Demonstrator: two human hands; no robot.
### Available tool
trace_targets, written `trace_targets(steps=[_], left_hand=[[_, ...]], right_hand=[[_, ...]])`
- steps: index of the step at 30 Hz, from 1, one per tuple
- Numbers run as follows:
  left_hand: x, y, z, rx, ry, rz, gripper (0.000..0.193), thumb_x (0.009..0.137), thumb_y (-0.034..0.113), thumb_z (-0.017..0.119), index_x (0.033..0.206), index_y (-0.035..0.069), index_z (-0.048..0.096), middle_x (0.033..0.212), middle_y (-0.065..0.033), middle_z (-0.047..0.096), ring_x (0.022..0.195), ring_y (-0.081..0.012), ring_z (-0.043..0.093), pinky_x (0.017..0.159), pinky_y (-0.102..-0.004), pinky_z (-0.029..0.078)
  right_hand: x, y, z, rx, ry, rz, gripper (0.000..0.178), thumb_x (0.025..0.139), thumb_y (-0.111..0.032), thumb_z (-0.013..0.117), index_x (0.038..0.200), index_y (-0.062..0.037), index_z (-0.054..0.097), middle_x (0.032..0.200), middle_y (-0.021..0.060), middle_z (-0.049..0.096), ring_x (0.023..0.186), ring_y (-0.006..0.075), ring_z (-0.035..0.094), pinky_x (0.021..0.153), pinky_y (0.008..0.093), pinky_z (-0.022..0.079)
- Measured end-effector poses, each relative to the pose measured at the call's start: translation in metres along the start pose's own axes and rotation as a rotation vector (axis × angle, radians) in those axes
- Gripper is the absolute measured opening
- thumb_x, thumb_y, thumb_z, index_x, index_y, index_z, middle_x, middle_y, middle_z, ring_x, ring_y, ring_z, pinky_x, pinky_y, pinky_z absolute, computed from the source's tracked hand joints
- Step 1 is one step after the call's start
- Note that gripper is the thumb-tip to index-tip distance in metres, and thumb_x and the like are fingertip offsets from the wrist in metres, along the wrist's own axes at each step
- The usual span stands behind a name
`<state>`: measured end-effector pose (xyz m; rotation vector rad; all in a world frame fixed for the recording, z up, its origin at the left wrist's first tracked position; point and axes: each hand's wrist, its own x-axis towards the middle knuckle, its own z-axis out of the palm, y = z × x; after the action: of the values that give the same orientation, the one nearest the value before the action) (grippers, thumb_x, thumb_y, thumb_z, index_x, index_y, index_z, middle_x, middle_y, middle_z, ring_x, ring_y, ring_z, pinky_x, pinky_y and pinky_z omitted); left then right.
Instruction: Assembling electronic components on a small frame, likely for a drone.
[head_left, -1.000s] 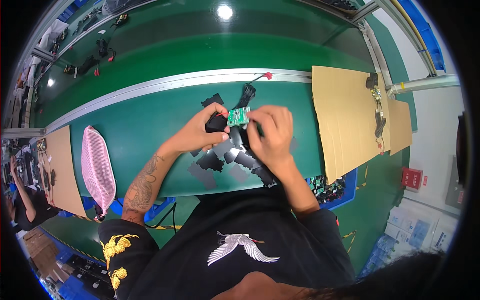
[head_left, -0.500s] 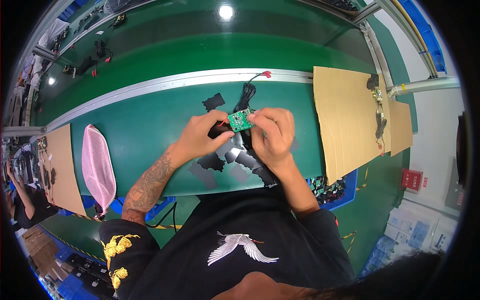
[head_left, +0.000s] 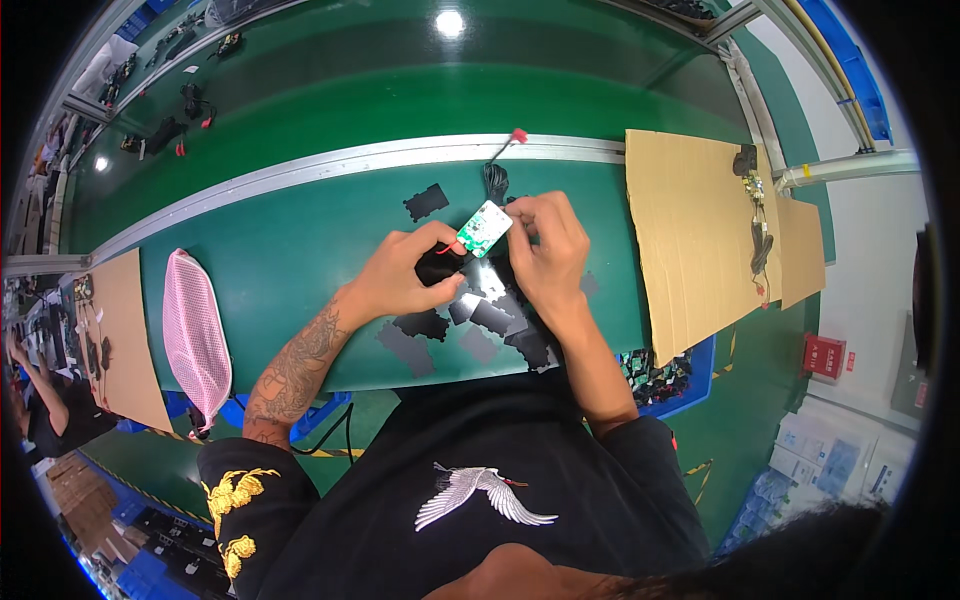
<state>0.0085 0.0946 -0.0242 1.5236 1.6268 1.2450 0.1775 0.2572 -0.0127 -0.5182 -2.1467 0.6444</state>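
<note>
A small green circuit board (head_left: pixel 484 230) is held up over the green worktable, tilted and glaring white on its face. My left hand (head_left: pixel 405 270) pinches its left corner, where short red wires show; a dark patch lies between thumb and fingers, and I cannot make out what it is. Closed at the board's upper right edge is my right hand (head_left: pixel 548 240). Behind the board a bundled black cable (head_left: pixel 495 182) runs away to a red connector (head_left: pixel 519 136). Below the hands lie several flat black notched sheets (head_left: pixel 492 317), with a single black sheet (head_left: pixel 427 202) further back.
A pink mesh pouch (head_left: pixel 196 335) lies at the left. Cardboard sheets (head_left: pixel 690 240) flank the table, the right one bearing a board with cable (head_left: pixel 757 225). A blue bin (head_left: pixel 700 375) of parts sits below right. A metal rail (head_left: pixel 350 160) crosses behind. Another person (head_left: pixel 50 400) is far left.
The circuit board has turned and tilted, its right end rising, so its face catches the light. My right hand has shifted slightly up. The red connector moved a little left.
</note>
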Motion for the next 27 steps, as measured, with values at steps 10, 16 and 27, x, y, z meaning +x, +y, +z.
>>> trace_targets(steps=[10,16,27], left_hand=[[0.0,-0.002,-0.002,-0.044,-0.033,-0.126,0.045,0.078,0.026,0.082,0.113,0.009,0.06,0.094,-0.0078,0.07,0.079,-0.0272,0.071,0.075,-0.0356,0.055],[0.003,-0.007,-0.004,-0.031,0.04,-0.059,0.045,0.08,0.026,0.082,0.114,0.008,0.059,0.093,-0.0088,0.069,0.08,-0.0294,0.071,0.076,-0.0378,0.055],[0.006,-0.001,-0.008,-0.038,0.02,-0.136,0.052,0.079,0.025,0.083,0.118,0.006,0.055,0.09,-0.0136,0.069,0.082,-0.0347,0.073,0.074,-0.0401,0.055]], right_hand=[[0.001,-0.01,-0.004,0.103,-0.113,0.112,0.026,0.084,0.008,0.074,0.108,0.0003,0.068,0.094,0.0126,0.069,0.075,0.0219,0.071,0.068,0.0333,0.057],[-0.011,-0.025,-0.007,0.266,-0.174,0.153,0.047,0.083,-0.007,0.081,0.127,-0.0015,0.065,0.123,0.0219,0.072,0.108,0.0333,0.073,0.093,0.0423,0.057],[-0.01,-0.028,-0.001,0.174,-0.32,-0.016,0.045,0.084,-0.025,0.084,0.125,-0.008,0.074,0.145,0.0343,0.058,0.116,0.0486,0.067,0.101,0.051,0.053]])
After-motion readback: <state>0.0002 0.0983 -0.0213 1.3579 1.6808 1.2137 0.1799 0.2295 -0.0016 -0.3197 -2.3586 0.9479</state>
